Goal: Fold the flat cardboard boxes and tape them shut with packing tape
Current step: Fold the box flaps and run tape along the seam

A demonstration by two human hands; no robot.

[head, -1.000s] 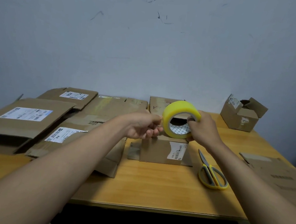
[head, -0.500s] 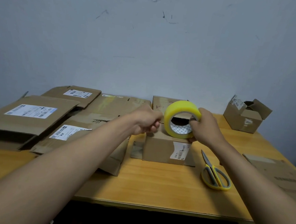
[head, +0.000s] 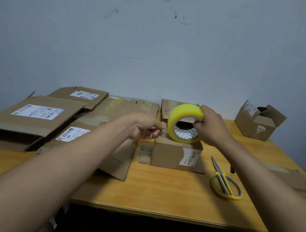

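A right hand (head: 211,128) is gripping a yellow tape roll (head: 184,122) standing on edge above a small folded box (head: 175,153) on the table (head: 161,189); just left, the left hand (head: 146,127) is pinching, seemingly the tape's end

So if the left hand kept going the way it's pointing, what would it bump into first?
Probably the yellow roll of packing tape, which the right hand grips; the left hand is already close beside it, though depth is unclear.

We see yellow-handled scissors (head: 225,182) lying closed at the lower right on the wooden table (head: 161,192), below a scuffed grey-blue wall (head: 153,43) across the upper frame.
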